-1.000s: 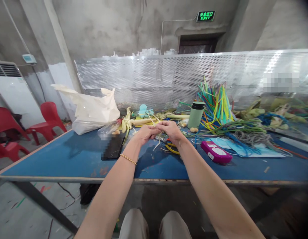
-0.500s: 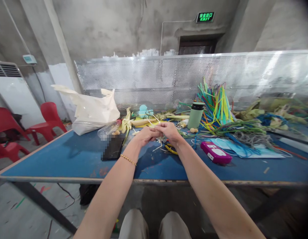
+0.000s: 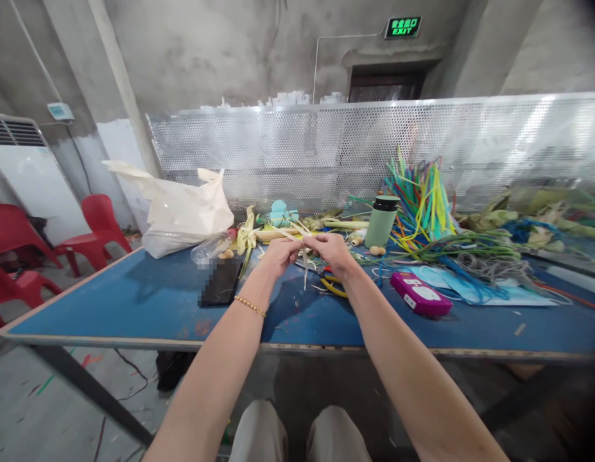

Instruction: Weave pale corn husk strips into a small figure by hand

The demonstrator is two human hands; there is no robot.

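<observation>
My left hand and my right hand meet above the middle of the blue table. Both are closed, fingertips pinching pale husk strips. Some strip ends point up and away to the upper left, while another hangs down between the hands. How the strips cross is too small to tell. Below my right hand lies a tool with yellow handles, partly hidden. Behind the hands are dried corn husks and a light-blue round object.
A white plastic bag, a clear bottle and a dark phone-like slab lie to the left. Rightward stand a green tumbler, a purple box, colourful strips, tangled cords and blue face masks. Perforated metal screens the back.
My hands have drawn slightly apart, and the strips between them show more, with one end now hanging straighter. The view has shifted slightly.
</observation>
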